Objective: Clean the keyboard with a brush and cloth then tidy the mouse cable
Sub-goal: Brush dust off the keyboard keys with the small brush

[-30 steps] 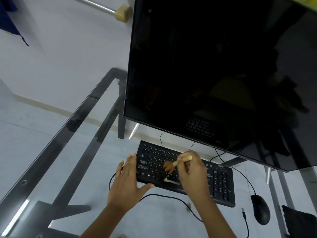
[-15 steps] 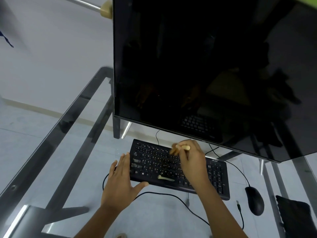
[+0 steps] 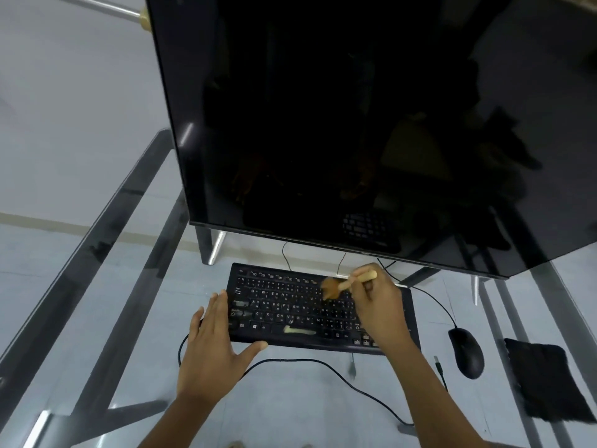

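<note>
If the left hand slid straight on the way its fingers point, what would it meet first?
Probably the left end of the keyboard: the left hand lies flat, fingers aimed up-frame along that edge. Beyond it, the monitor stand. Depth is unclear.

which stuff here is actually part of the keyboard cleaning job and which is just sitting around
Part of the job:
- black keyboard
- small wooden-handled brush, gripped by the right hand
- left hand, steadying the keyboard
- black folded cloth
- black mouse and its thin black cable

Just there:
- large dark monitor
- glass desk
</note>
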Demonstrator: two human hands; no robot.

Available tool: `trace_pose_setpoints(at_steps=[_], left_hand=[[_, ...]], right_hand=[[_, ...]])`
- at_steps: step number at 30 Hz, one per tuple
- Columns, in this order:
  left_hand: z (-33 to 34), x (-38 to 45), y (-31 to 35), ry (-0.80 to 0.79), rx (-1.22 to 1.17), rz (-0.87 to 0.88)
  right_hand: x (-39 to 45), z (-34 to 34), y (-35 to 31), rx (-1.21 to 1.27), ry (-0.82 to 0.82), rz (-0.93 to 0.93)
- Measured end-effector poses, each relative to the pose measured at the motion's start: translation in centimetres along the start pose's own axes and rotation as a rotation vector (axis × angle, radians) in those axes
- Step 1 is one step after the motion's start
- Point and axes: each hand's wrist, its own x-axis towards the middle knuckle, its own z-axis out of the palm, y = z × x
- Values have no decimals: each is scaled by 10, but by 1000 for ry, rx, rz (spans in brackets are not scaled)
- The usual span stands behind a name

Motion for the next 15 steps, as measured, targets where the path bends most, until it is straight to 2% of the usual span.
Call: trace_pose_setpoints(at_steps=[2, 3, 5, 7, 10, 11, 13, 15], left_hand=[[2, 0, 2, -1, -7, -20], [4, 1, 4, -1, -5, -18], [6, 6, 8, 0, 10, -2], [2, 7, 10, 1, 3, -31], [-1, 6, 17, -10, -10, -46], [0, 7, 17, -12, 1, -27], [2, 9, 15, -24, 10, -18], [6, 8, 12, -50, 14, -40]], right_hand=[[1, -9, 1, 36, 90, -4], [2, -14, 2, 71, 68, -5], [6, -18, 4, 112, -81, 25], [5, -16, 7, -1, -134, 3], [0, -19, 8, 0, 80, -25], [-2, -21, 10, 60, 92, -5], [-4, -19, 13, 87, -22, 38], [-5, -15, 17, -12, -27, 21]])
